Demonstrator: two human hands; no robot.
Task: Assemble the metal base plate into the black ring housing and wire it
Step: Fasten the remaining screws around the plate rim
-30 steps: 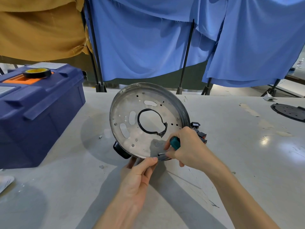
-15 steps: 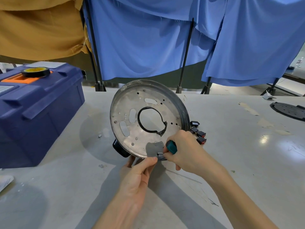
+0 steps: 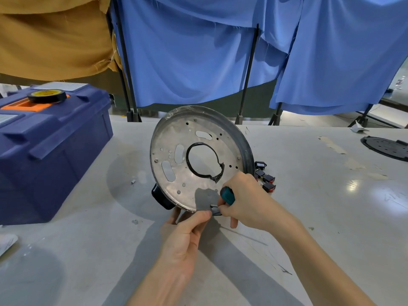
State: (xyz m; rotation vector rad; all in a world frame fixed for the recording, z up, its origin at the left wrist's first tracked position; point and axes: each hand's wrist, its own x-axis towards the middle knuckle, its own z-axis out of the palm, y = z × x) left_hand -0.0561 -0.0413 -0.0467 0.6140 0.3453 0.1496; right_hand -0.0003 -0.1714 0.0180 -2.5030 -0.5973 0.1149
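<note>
The round metal base plate [image 3: 176, 140], with several holes and a black-rimmed centre opening, stands tilted on its lower edge, facing me. It sits inside the black ring housing [image 3: 247, 149], whose rim shows along the right and whose black lug pokes out at the lower left. My left hand [image 3: 187, 230] grips the assembly's bottom edge, thumb on the front. My right hand [image 3: 245, 202] grips a teal-handled screwdriver [image 3: 227, 195] whose tip points at the plate's bottom rim. Black and red switches [image 3: 266, 180] hang behind the right side.
A dark blue toolbox [image 3: 50, 151] with a black tape roll [image 3: 47, 96] on its lid stands at the left. A black perforated disc [image 3: 386, 146] lies at the far right. Small loose hardware [image 3: 135, 221] lies on the grey table. Blue and ochre cloths hang behind.
The plate assembly has tilted slightly and shifted a little upward in view. My right hand with the screwdriver stays at the bottom rim; the handle turned a bit.
</note>
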